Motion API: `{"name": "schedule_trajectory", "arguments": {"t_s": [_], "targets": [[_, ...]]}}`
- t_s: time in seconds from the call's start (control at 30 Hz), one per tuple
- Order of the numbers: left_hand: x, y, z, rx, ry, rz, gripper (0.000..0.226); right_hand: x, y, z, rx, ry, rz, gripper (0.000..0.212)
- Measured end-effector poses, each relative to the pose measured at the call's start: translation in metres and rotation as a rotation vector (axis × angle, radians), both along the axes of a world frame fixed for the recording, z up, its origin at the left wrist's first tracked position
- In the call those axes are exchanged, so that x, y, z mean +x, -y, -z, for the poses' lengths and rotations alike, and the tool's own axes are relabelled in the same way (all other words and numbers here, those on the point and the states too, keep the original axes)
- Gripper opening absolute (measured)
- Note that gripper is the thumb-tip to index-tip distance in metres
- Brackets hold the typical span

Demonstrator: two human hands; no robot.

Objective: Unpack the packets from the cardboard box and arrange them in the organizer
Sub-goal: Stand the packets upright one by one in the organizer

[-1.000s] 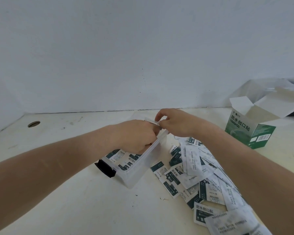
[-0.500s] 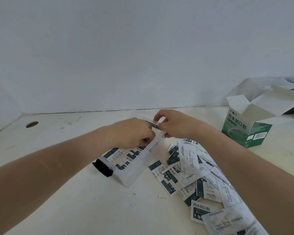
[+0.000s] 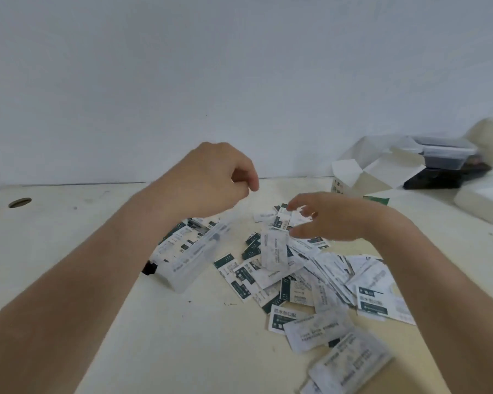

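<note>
Organizer (image 3: 188, 263) left of packets (image 3: 296, 280) (seemingly touching).

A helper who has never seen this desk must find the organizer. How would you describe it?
On the pale table, look left of the heap of loose packets, below the left hand. The organizer is the clear plastic box there, with packets inside and a black clip at its near end.
</note>
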State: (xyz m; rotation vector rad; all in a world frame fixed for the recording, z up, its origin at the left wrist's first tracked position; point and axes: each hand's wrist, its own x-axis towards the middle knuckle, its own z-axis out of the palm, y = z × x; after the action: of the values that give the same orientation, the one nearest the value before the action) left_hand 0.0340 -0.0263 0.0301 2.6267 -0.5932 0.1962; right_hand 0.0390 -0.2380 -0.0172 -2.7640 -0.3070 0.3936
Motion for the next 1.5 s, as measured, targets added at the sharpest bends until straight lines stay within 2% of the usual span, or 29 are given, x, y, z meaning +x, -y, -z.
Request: {"name": "schedule_trajectory", "arguments": {"t_s": [0.1, 0.13, 0.2, 0.27, 0.4, 0.47, 0.63, 0.73, 0.8, 0.87, 0.93, 0.97, 1.0, 1.07, 1.17, 1.27, 1.37, 1.43, 1.5], "targets": [[-0.022, 0.041, 0.039, 0.164, -0.06, 0.028, 0.018, -0.016, 0.015, 0.023, -0.062, -0.056, 0.038, 0.061], [-0.025, 0.052, 0.057, 0.238, -0.084, -0.002, 0.024, -0.018, 0.018, 0.031, -0.064, -0.05, 0.048, 0.061], [-0.025, 0.066, 0.089, 0.36, -0.112, -0.115, 0.038, -0.022, 0.021, 0.044, -0.035, 0.013, 0.08, 0.057], [-0.021, 0.073, 0.11, 0.404, -0.083, -0.221, 0.043, -0.023, 0.018, 0.057, -0.023, 0.15, 0.113, 0.051], [-0.018, 0.075, 0.125, 0.288, 0.046, -0.304, 0.03, -0.021, 0.006, 0.076, -0.088, 0.42, 0.137, 0.03], [-0.018, 0.075, 0.127, 0.234, 0.079, -0.331, 0.025, -0.02, 0.003, 0.077, -0.087, 0.471, 0.141, 0.022], [-0.016, 0.062, 0.13, 0.102, 0.154, -0.353, 0.018, -0.017, 0.005, 0.08, -0.011, 0.507, 0.141, 0.018], [-0.019, 0.059, 0.126, -0.108, 0.121, -0.344, 0.02, -0.017, 0.011, 0.08, 0.118, 0.516, 0.216, 0.018], [-0.02, 0.06, 0.121, -0.44, -0.037, -0.342, 0.017, -0.019, 0.016, 0.076, 0.319, 0.485, 0.293, 0.017], [-0.023, 0.064, 0.115, -0.769, -0.245, -0.335, 0.015, -0.022, 0.019, 0.07, 0.684, 0.375, 0.405, 0.014], [-0.027, 0.07, 0.111, -0.952, -0.411, -0.326, 0.019, -0.028, 0.018, 0.062, 1.109, 0.118, 0.462, 0.008], [-0.03, 0.073, 0.109, -1.008, -0.46, -0.319, 0.02, -0.032, 0.016, 0.059, 1.208, 0.016, 0.446, 0.007], [-0.032, 0.075, 0.109, -1.047, -0.486, -0.308, 0.022, -0.034, 0.013, 0.059, 1.22, -0.039, 0.413, 0.009], [-0.035, 0.08, 0.11, -1.084, -0.49, -0.292, 0.024, -0.038, 0.003, 0.062, 1.145, -0.029, 0.349, 0.016], [-0.035, 0.081, 0.113, -1.044, -0.451, -0.298, 0.025, -0.04, -0.007, 0.063, 1.017, 0.095, 0.295, 0.025], [-0.037, 0.084, 0.114, -1.007, -0.44, -0.262, 0.025, -0.04, -0.008, 0.062, 1.174, -0.038, 0.277, 0.027], [-0.042, 0.088, 0.108, -0.885, -0.431, -0.056, 0.027, -0.04, -0.006, 0.062, 1.356, -0.113, 0.321, 0.024], [-0.04, 0.083, 0.105, -0.62, -0.351, -0.015, 0.031, -0.038, 0.004, 0.058, 1.388, -0.092, 0.394, 0.023], [-0.034, 0.071, 0.109, -0.089, -0.226, -0.101, 0.045, -0.036, 0.017, 0.054, 1.322, -0.033, 0.414, 0.023]]}}
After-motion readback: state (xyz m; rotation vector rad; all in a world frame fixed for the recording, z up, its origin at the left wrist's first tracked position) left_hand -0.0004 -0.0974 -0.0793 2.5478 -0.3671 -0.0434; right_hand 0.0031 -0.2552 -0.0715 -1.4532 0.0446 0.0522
